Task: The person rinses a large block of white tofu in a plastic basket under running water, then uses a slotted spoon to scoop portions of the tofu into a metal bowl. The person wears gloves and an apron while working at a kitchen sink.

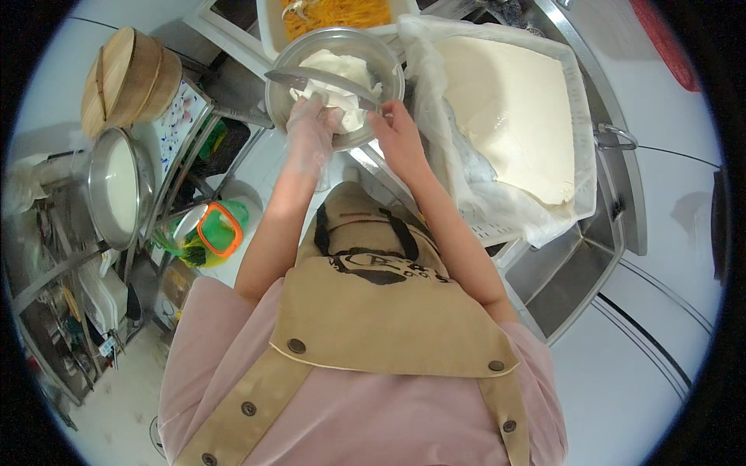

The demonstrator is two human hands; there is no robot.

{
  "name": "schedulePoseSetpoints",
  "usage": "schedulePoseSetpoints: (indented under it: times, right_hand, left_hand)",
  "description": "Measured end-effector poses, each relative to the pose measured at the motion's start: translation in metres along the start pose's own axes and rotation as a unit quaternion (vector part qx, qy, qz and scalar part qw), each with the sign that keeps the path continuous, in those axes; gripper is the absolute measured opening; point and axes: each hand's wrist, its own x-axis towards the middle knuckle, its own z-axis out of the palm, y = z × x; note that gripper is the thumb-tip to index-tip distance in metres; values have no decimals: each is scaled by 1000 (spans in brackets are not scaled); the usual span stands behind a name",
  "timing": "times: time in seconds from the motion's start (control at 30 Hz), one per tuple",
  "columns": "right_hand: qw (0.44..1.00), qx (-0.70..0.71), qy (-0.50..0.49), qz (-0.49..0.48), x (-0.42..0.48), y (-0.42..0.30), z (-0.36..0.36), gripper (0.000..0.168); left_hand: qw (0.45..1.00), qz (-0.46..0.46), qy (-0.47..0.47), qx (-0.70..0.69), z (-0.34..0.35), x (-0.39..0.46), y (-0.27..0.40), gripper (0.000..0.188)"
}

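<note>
My right hand (pixel 397 137), bare, is closed at the handle end of a long-bladed knife (pixel 326 76). The blade lies across the metal bowl (pixel 278 110), over white chunks that look like tofu (pixel 338 63). Inside the bowl's near left side is my left hand (pixel 312 125), in a clear plastic glove, its fingers against the chunks below the blade. Whether it grips a piece is hard to see. Right of the bowl, a large white tofu slab (pixel 518 110) rests in a perforated white crate (pixel 584 192) lined with pale cloth (pixel 428 99).
A steel sink (pixel 574 274) lies under and beside the crate. Behind the bowl stands a white tub (pixel 269 29) of orange shreds (pixel 344 17). At left are a bamboo steamer (pixel 137 81), a steel basin (pixel 143 186) of white liquid and an orange-rimmed green item (pixel 224 230).
</note>
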Motion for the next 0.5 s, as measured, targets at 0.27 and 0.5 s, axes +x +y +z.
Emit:
schedulePoseSetpoints:
  times: [0.27,0.5]
  right_hand:
    - [999,30,-3,24,8,6,-1,31]
    - [998,52,28,26,30,12,10,34]
  left_hand:
    - [997,-64,-50,-6,-1,7,9,19]
    - [997,-56,28,45,0,9,12,20]
